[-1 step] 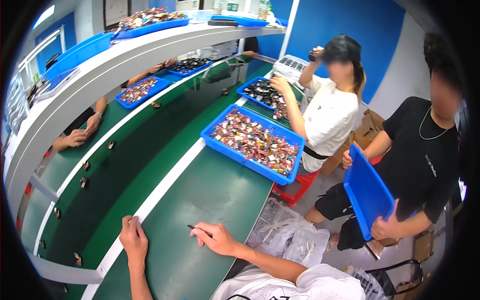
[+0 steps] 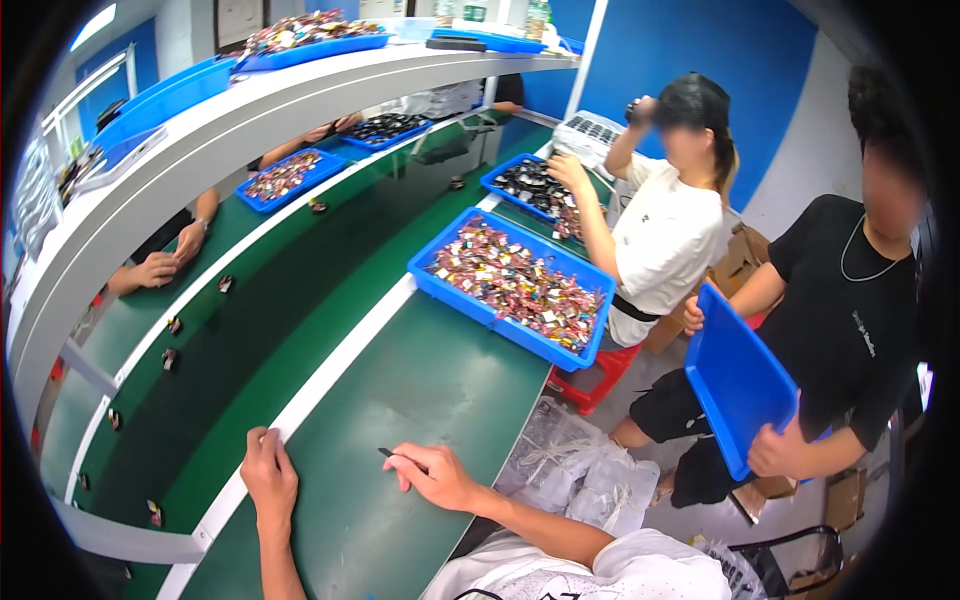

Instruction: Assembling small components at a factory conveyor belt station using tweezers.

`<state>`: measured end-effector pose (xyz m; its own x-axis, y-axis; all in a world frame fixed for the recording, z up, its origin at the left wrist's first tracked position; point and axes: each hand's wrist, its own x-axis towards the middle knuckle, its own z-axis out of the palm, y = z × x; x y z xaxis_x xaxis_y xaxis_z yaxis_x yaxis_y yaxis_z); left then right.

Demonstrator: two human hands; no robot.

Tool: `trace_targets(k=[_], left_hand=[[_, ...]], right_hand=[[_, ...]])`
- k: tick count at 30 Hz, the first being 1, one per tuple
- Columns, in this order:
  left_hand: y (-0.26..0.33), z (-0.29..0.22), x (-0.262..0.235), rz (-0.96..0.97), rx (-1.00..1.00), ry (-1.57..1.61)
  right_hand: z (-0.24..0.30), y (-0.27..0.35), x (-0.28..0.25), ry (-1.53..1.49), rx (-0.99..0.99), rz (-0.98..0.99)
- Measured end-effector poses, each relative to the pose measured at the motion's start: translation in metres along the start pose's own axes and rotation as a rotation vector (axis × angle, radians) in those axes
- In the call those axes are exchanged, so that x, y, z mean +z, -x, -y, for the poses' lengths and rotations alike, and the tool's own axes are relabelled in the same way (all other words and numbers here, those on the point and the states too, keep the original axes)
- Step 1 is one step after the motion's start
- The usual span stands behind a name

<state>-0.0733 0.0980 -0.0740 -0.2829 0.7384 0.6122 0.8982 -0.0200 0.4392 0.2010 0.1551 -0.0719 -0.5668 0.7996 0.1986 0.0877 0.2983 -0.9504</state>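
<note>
While the left hand [image 2: 268, 475] lies flat, fingers loosely together, on the white strip [image 2: 330, 375], the right hand [image 2: 440, 478] pinches one thin dark tool [image 2: 400, 459]; four blue trays [image 2: 500, 320] hold small parts.

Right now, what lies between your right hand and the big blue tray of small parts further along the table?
In the head view, only bare green table top separates the right hand, which holds a thin dark tool, from the blue tray.

Light: bright, even, from overhead; a ceiling panel [image 2: 100, 25] glows top left.
Shadows: soft, faint under the blue tray [image 2: 510, 280].
Glare: mild sheen on the white shelf [image 2: 200, 150].
Edges: heavy fisheye bend, black vignette corners.
Focus: centre sharp, rim softer.
</note>
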Motion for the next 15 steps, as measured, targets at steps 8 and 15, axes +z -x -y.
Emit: trace_targets(k=[8,15], left_hand=[[-0.002,-0.002,0.0,0.0,0.052,-0.086],[0.002,0.002,0.001,0.015,0.036,-0.085]], right_hand=[[0.006,-0.001,0.007,0.163,-0.076,-0.002],[0.006,-0.004,0.019,0.529,-0.426,0.087]])
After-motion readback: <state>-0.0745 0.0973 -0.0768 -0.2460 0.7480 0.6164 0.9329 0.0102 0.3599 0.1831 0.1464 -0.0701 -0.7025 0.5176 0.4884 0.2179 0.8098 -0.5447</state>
